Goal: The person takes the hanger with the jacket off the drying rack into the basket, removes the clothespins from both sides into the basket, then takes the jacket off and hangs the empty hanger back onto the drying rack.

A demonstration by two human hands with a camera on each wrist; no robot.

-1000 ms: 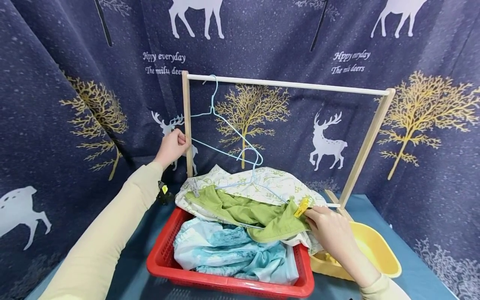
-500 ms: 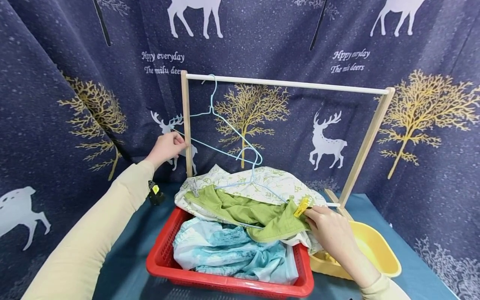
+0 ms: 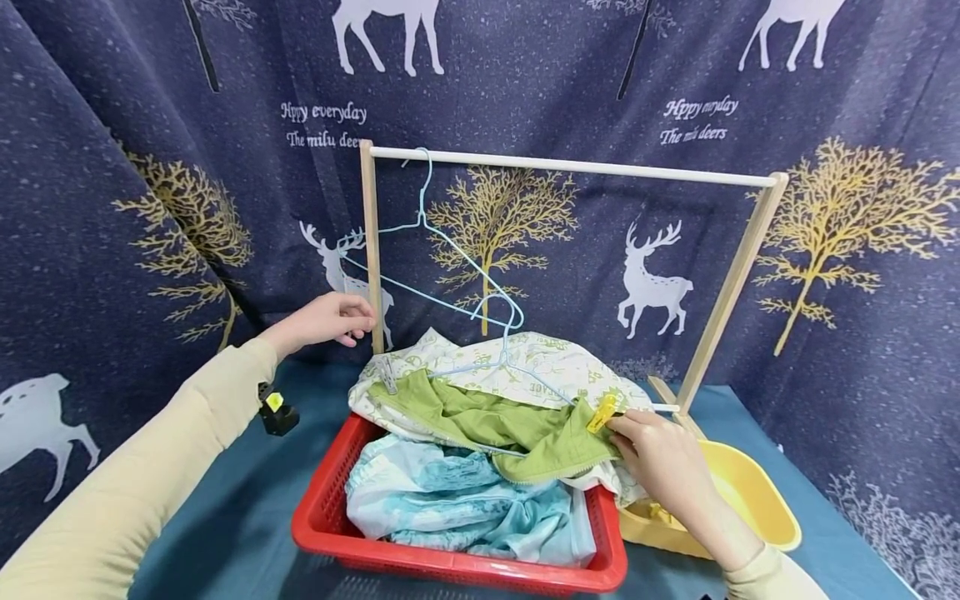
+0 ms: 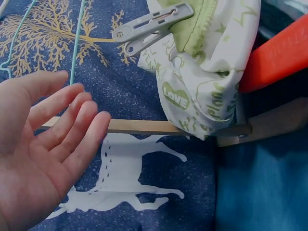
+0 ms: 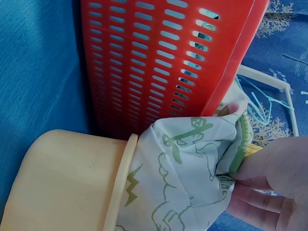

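Note:
My left hand [image 3: 330, 319] is in the air beside the rack's left post [image 3: 372, 258], fingers loosely bent, holding nothing. In the left wrist view its palm shows, with a grey clothespin [image 4: 151, 28] nearby, clipped to a jacket. The jacket [image 3: 480, 417], white printed outside and green inside with a zipper edge, lies over the back of the red basket [image 3: 450, 567]. A light blue hanger [image 3: 504, 354] lies on it. My right hand [image 3: 663, 454] pinches the jacket's right edge, beside a yellow clothespin [image 3: 602, 413].
Teal and white clothes [image 3: 465, 500] fill the basket's front. A second blue hanger [image 3: 423, 208] hangs from the rack's white rod [image 3: 570, 166]. A yellow basin [image 3: 750, 492] with yellow pieces inside stands at the right. Behind everything hangs a dark blue deer-print curtain [image 3: 570, 92].
My left hand has moved down along the rack's left post and loosened its fingers. My right hand, the jacket and both hangers have stayed in place.

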